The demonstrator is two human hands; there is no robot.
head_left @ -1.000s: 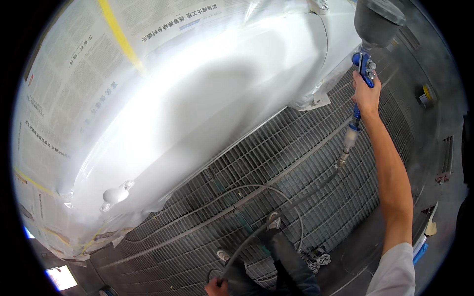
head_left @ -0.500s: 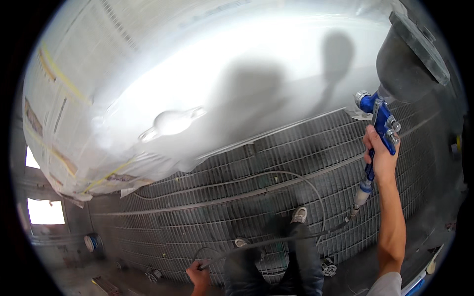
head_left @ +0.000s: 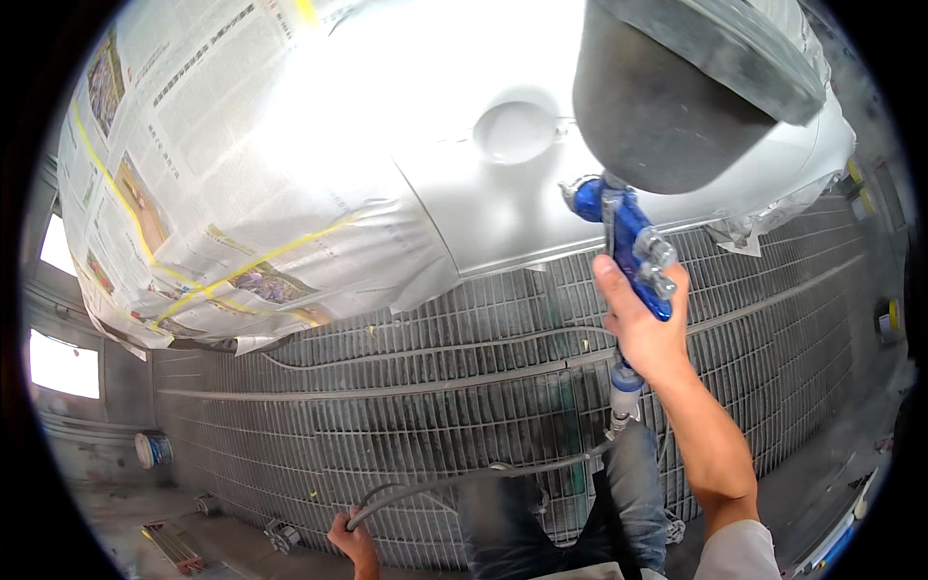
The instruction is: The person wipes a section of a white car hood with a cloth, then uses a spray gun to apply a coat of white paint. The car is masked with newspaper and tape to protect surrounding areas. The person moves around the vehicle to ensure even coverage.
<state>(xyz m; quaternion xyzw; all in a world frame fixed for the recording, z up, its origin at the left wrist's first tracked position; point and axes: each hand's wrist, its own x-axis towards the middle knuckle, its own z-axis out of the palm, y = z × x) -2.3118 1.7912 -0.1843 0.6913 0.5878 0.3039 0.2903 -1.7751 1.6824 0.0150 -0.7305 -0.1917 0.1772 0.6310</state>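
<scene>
My right hand [head_left: 650, 324] is wrapped round the grip of a blue spray gun [head_left: 633, 242], held upright in front of a glossy white car body panel [head_left: 493, 232]. A large dark grey cup [head_left: 657, 116] sits on top of the gun and hides part of the panel. The gun's nozzle points left, toward the panel, apart from it. A round handle recess [head_left: 517, 132] lies left of the cup. From the gun's base, a grey air hose [head_left: 483, 477] runs low across my legs to my left hand [head_left: 350, 534], which is closed on it.
Newspaper masking [head_left: 242, 184] with yellow tape covers the bodywork at left. The floor is metal grating [head_left: 435, 425], with more hose lying along it under the panel. A round tub [head_left: 153, 449] stands at far left, another container [head_left: 886, 320] at far right.
The spray gun has moved left in the picture, toward the middle. The view has shifted, and the haze over the panel and newspaper looks thinner. Both hands keep their hold.
</scene>
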